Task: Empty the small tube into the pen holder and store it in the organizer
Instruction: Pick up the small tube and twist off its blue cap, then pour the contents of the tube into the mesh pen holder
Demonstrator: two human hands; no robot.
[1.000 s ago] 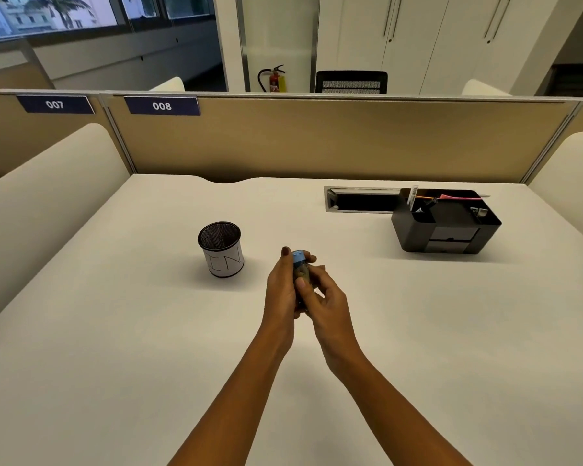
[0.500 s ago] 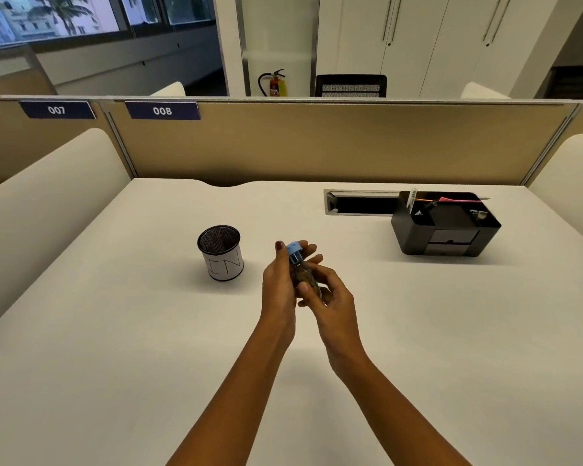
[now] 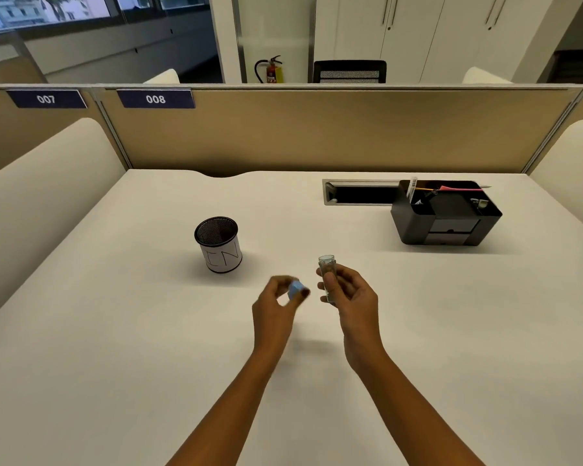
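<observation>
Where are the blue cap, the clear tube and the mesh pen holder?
small blue plastic cap (image 3: 295,289), head view, its side face.
clear small tube (image 3: 327,269), head view, upper wall near the open mouth.
black mesh pen holder with white label (image 3: 223,258), head view, the label.

A clear, glossy plastic tube (image 3: 327,275) in the right hand (image 3: 350,294); a matt blue plastic cap (image 3: 295,290) in the left hand (image 3: 273,304). Beyond them, a black metal-mesh pen holder (image 3: 218,243) with a white paper wrap, a matt black organizer (image 3: 446,216), and a smooth matt white counter (image 3: 115,331).

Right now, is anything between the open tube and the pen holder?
Nothing visible. The right hand holds the uncapped small tube upright; the pen holder stands to its left and farther back, mouth open, across bare table. The left hand with the blue cap sits nearer, below that line.
</observation>
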